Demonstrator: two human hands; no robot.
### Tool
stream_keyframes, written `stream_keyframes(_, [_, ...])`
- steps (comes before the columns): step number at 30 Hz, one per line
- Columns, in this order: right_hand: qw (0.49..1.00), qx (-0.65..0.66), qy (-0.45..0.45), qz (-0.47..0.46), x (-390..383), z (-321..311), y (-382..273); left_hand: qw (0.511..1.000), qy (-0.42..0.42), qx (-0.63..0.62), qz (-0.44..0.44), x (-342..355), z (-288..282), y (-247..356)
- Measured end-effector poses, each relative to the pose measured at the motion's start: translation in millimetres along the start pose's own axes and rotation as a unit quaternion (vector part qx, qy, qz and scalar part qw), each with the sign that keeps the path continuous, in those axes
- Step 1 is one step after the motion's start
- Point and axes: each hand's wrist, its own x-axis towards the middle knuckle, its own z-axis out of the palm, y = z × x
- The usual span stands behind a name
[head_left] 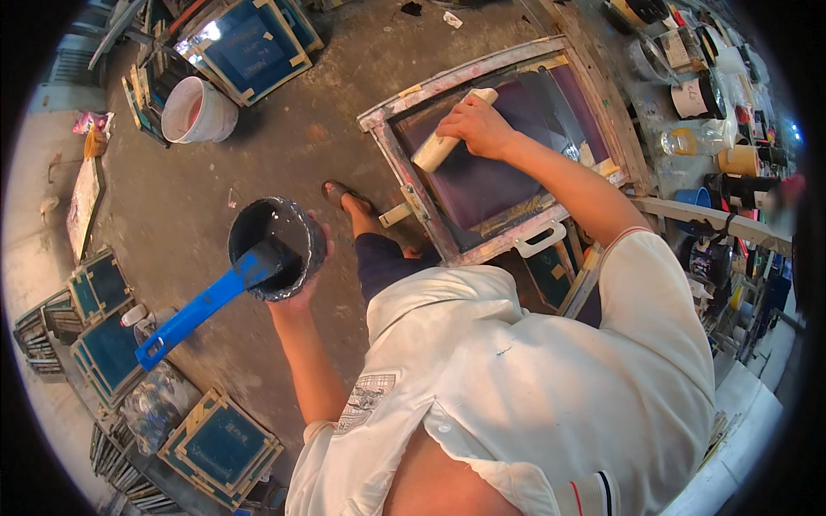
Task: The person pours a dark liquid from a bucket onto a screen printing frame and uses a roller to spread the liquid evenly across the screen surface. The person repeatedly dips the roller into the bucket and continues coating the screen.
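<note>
My left hand (298, 292) is wrapped around the side of a black tub (313, 230), crusted with dark ink round its rim. A spatula with a blue handle (194, 315) leans out over the tub's edge, its dark-smeared end inside. My right hand (476, 127) grips a pale wooden-handled squeegee (433, 153) over the left part of a screen-printing frame (411, 189). The purplish mesh (499, 191) fills the frame, with a dark smeared band along its far right. The squeegee's lower edge is hidden, so I cannot tell whether it touches the mesh.
A stained white bucket (211, 116) stands on the floor beside leaning screens (254, 53). More screens (219, 443) and a stuffed plastic bag (158, 404) lie at lower left. Containers and bottles (688, 140) crowd the right. A white handle (540, 240) sticks out from the frame's near edge.
</note>
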Motion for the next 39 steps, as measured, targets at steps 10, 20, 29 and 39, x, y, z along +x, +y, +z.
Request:
stream_keyframes(10, [0.980,0.040,-0.099,-0.170,-38.9,-14.7,-42.9,0.998,-0.066,-0.004,0.024,10.7,0.9,4.6])
stream_keyframes(20, [0.941,0.039,-0.127,-0.311,-32.8,-5.4,-74.8,0.995,-0.035,-0.019,0.096,-21.1,-31.7,2.2])
stream_keyframes(29, [0.915,0.035,-0.149,-0.373,-23.3,-15.4,-56.9,0.988,0.006,0.017,0.151,-34.5,-23.3,3.5])
stream_keyframes(39, [0.907,0.008,-0.209,-0.365,-38.6,-40.0,-22.2,0.991,-0.014,-0.003,0.132,-32.9,-23.4,1.0])
